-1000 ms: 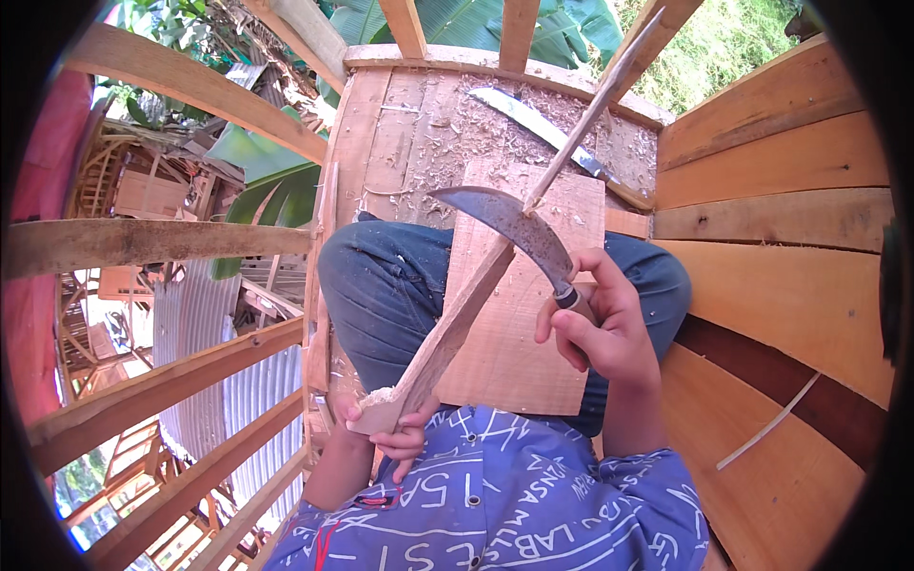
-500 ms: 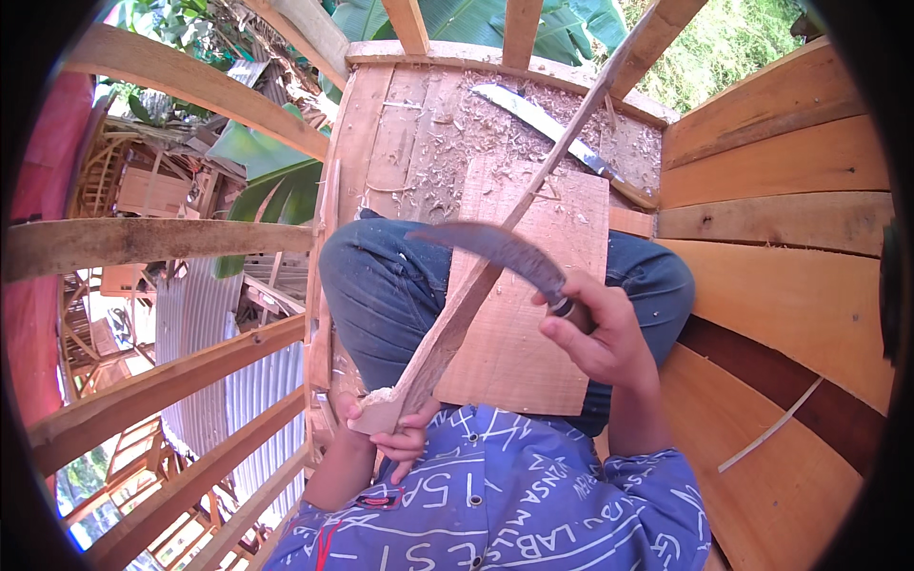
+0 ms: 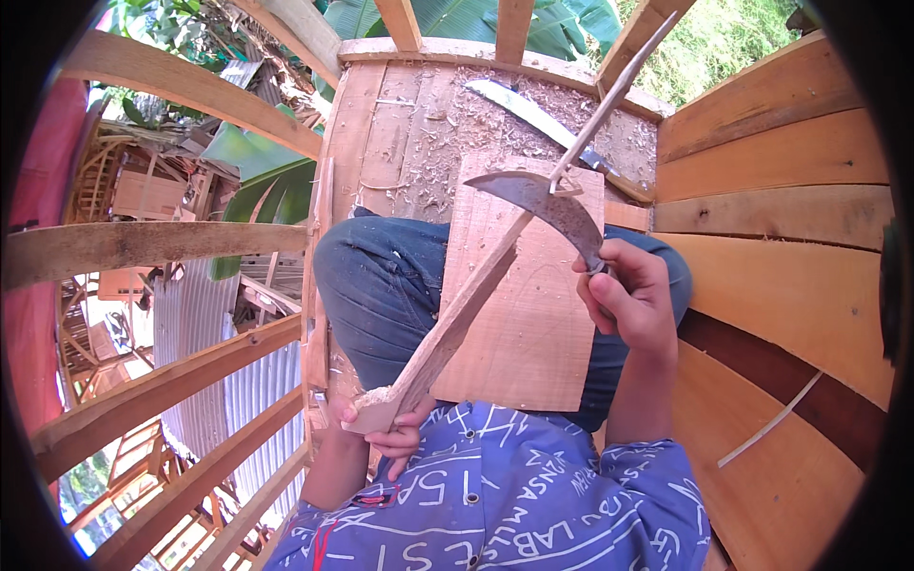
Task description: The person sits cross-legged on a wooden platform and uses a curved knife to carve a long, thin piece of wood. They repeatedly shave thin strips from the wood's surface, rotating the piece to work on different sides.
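My left hand is wrapped round the thick, cut end of a long wooden stick, near my shirt. From there the stick slants up and to the right across my lap, thinning toward the railing. In my right hand is a sickle with a dark curved blade, its handle mostly hidden by my fingers. The blade lies across the stick's middle part and hides a piece of it. A small curl of wood shows at the stick just beyond the blade. Beneath both, a flat wooden board rests over my legs.
A long machete with a wooden handle lies beyond the board, among shavings on the plank floor. Wooden rails stand at the left and far side, and a plank wall at the right. A thin strip lies at the lower right.
My right hand has moved slightly right and forward, bringing the sickle blade farther along the stick, away from me. A wood curl stands there now. My left hand keeps its hold.
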`<state>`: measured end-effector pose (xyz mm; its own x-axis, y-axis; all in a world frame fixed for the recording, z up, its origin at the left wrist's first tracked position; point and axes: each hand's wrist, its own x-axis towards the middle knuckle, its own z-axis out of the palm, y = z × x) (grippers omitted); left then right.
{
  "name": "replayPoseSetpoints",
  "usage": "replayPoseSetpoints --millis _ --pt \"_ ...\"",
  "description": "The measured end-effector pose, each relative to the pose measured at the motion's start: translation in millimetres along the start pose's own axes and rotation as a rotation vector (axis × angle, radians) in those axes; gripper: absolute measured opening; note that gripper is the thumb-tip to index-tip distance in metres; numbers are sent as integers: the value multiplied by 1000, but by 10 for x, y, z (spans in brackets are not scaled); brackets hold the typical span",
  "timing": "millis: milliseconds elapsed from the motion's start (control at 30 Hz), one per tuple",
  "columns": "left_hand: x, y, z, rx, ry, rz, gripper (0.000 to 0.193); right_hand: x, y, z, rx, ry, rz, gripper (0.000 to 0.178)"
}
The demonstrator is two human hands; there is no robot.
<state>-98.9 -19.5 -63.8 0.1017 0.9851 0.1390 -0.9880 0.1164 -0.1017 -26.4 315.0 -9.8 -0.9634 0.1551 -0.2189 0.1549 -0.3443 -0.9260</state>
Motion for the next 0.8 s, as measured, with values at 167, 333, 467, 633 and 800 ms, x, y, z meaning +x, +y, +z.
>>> replayPoseSetpoints --millis 167,333,467,633,800 --pt "-30 0 -29 0 15 -10 55 42 167 195 -225 -197 -339 15" --pt "-94 -29 -104 -13 -27 11 54 -70 4 7 186 194 -191 14" --pt "-69 39 -65 54 72 8 56 -104 47 338 -151 -72 43 17" --pt "-113 161 154 910 746 82 55 -112 153 418 -62 50 87 19" --pt "-205 188 299 1763 1184 -84 57 -118 336 398 -160 158 59 11"
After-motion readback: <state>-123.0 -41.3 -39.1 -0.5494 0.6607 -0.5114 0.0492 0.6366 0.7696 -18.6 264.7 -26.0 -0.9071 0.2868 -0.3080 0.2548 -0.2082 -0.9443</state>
